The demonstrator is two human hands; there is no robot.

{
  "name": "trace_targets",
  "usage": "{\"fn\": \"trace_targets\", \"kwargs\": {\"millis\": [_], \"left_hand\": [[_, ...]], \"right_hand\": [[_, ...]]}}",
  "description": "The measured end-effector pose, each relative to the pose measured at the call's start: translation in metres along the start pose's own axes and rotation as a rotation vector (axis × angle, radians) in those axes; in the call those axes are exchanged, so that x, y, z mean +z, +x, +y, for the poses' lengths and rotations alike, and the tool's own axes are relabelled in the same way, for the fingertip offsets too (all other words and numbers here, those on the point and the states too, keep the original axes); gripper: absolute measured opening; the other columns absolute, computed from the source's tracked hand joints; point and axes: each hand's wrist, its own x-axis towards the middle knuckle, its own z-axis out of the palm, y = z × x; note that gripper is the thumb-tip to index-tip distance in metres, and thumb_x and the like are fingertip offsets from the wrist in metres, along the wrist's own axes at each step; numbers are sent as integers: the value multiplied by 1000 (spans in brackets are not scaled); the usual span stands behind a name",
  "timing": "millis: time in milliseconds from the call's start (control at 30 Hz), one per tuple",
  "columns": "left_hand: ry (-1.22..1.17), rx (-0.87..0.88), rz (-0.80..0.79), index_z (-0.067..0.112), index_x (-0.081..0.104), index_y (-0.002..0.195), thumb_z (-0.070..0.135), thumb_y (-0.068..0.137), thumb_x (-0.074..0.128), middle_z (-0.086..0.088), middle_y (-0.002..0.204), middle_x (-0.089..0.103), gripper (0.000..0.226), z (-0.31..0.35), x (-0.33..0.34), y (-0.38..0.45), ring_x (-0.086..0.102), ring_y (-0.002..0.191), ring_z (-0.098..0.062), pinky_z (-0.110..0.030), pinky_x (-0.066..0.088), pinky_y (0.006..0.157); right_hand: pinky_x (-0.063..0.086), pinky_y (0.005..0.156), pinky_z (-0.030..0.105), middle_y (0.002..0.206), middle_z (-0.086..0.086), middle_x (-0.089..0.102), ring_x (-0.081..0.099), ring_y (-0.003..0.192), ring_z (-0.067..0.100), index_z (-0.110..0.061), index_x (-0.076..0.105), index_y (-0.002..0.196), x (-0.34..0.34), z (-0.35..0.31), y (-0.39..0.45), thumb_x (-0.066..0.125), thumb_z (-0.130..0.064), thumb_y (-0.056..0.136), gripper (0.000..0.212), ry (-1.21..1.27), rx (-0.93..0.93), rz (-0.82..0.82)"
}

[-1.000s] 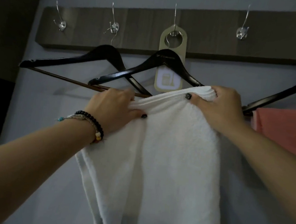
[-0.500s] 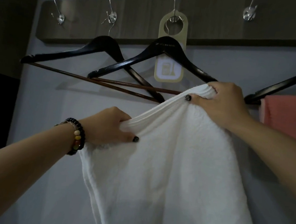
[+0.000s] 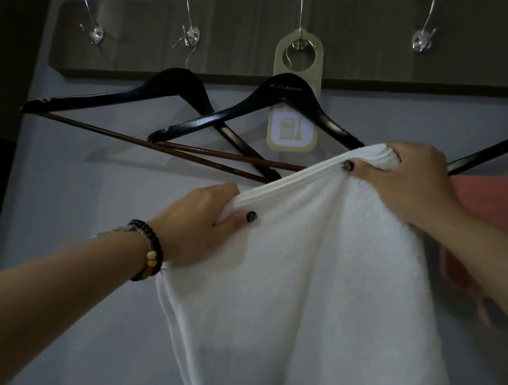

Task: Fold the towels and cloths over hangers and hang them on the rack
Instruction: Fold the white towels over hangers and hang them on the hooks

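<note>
Hanging off both hands, the white towel (image 3: 314,291) fills the lower right of the view, top hem running diagonally up to the right, rest draping down out of frame. Above it the wall rack (image 3: 229,44) – a dark wood board with metal hooks. Two black hangers on it: the left hanger (image 3: 125,96) and the middle hanger (image 3: 287,93), their brown bars crossing just left of the towel's hem; the right end of the middle hanger goes behind the towel. A third hanger (image 3: 499,144) at the right edge carries a pink cloth (image 3: 499,209), partly hidden by the right forearm. Right hand (image 3: 403,178) pinches the towel's upper corner, thumb in front, fingers curled over the bunched hem. Left hand (image 3: 203,218) grips the lower part of the hem the same way – beaded bracelets (image 3: 150,253) on that wrist. A beige door tag (image 3: 295,103) hangs on the middle hook behind the hanger.
</note>
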Motion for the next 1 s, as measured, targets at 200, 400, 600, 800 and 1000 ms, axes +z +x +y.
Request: {"fn": "trace_targets", "kwargs": {"millis": [200, 400, 600, 800, 1000], "left_hand": [[393, 196, 114, 26, 52, 109, 62, 88, 41, 12, 94, 49, 44, -17, -43, 40, 50, 83, -11, -32, 45, 75], [554, 301, 402, 12, 52, 105, 49, 95, 45, -8, 96, 56, 39, -26, -58, 97, 51, 81, -26, -37, 41, 66], [478, 262, 465, 9, 50, 107, 42, 98, 44, -6, 95, 49, 34, -31, -37, 113, 44, 67, -24, -36, 37, 58], [455, 291, 485, 10, 52, 103, 41, 97, 46, -3, 91, 50, 32, -42, -31, 112, 49, 63, -24, -35, 39, 56], [428, 259, 490, 10, 53, 106, 39, 97, 47, -1, 92, 48, 31, -47, -36, 107, 47, 67, -21, -32, 35, 58]], "right_hand": [[34, 51, 24, 62, 2, 56, 48, 58, 15, -4, 56, 66, 7, -1, -2, 73, -46, 78, 47, -37, 46, 77], [31, 60, 24, 79, 3, 60, 55, 73, 19, -5, 60, 82, 33, 3, 21, 66, -46, 85, 42, -1, 113, 220], [33, 71, 27, 95, 9, 51, 48, 82, 21, -7, 59, 82, 56, 20, 25, 71, -41, 81, 37, -162, 129, 165], [41, 80, 35, 105, 1, 49, 48, 98, 20, -17, 53, 98, 58, 23, 26, 69, -41, 80, 34, -145, 97, 86], [39, 74, 27, 93, -5, 61, 55, 87, 14, -18, 61, 96, 48, 16, 43, 56, -42, 92, 25, 34, 290, -107]]}}
